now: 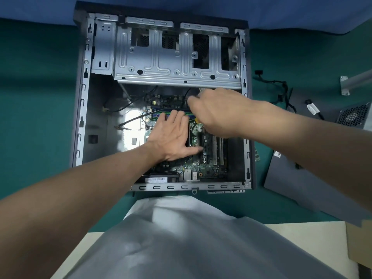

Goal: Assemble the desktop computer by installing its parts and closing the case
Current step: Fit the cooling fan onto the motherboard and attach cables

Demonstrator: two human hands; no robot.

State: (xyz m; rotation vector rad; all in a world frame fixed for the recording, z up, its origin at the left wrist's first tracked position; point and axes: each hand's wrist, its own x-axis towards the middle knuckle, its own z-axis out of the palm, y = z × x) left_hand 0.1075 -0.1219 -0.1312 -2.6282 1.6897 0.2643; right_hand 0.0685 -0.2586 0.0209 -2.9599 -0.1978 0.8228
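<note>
An open grey computer case point(80, 121) lies flat on a green mat, its drive cage point(175, 63) at the far end. A green motherboard point(209, 158) sits inside. My left hand point(173, 137) lies flat on the board with straight fingers reaching the green memory stick point(161, 113) in its slot. My right hand point(217, 111) hovers over the right end of that stick with fingers curled down. Whether it holds anything is hidden.
A dark case side panel point(298, 182) lies right of the case. Loose black cables point(281, 91), a metal bracket point(348, 83) and a power supply point(354, 115) sit at the far right. A second memory stick point(257, 156) lies beside the case wall.
</note>
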